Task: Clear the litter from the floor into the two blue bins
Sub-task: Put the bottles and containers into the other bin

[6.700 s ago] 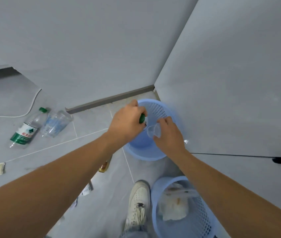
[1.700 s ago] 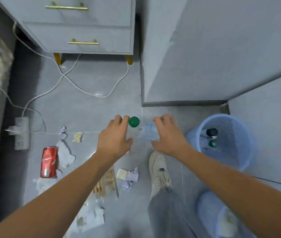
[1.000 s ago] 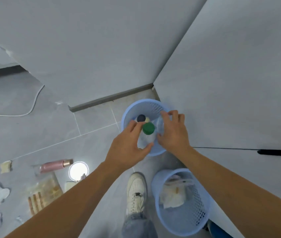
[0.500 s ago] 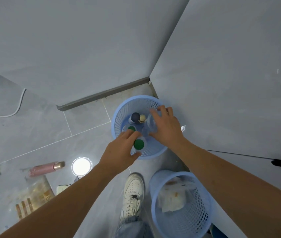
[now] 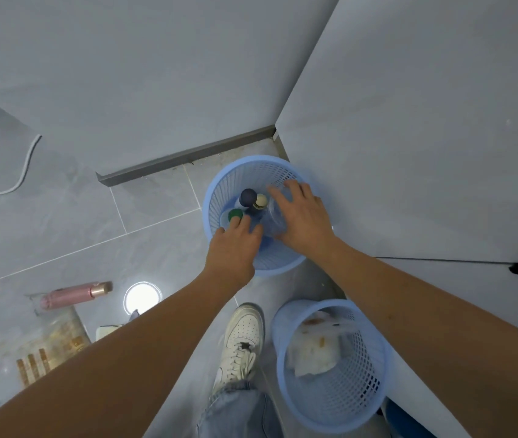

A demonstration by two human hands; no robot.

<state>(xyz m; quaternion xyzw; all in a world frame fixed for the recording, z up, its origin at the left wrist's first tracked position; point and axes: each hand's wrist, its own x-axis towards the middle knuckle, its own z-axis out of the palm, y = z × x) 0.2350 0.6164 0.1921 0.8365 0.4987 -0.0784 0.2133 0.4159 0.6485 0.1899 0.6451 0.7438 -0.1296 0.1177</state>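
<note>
The far blue bin (image 5: 219, 181) stands in the wall corner and holds bottles with a dark cap (image 5: 248, 196), a beige cap (image 5: 261, 201) and a green cap (image 5: 235, 214). My left hand (image 5: 234, 248) reaches over its near rim, fingers straight, tips beside the green cap. My right hand (image 5: 303, 218) hovers over the bin with fingers spread above a clear plastic bottle (image 5: 275, 218) lying inside. The near blue bin (image 5: 278, 330) holds crumpled paper (image 5: 313, 350).
Litter lies on the grey floor at left: a pink bottle (image 5: 72, 296), a round white lid (image 5: 143, 298), a gold-striped wrapper (image 5: 52, 349) and paper scraps. A white cable (image 5: 27, 159) curves by the wall. My white shoe (image 5: 243, 338) stands between the bins.
Both hands carried a green-capped bottle and a clear bottle from the floor to the far bin, lowered them inside, and their fingers have now spread apart over the bin.
</note>
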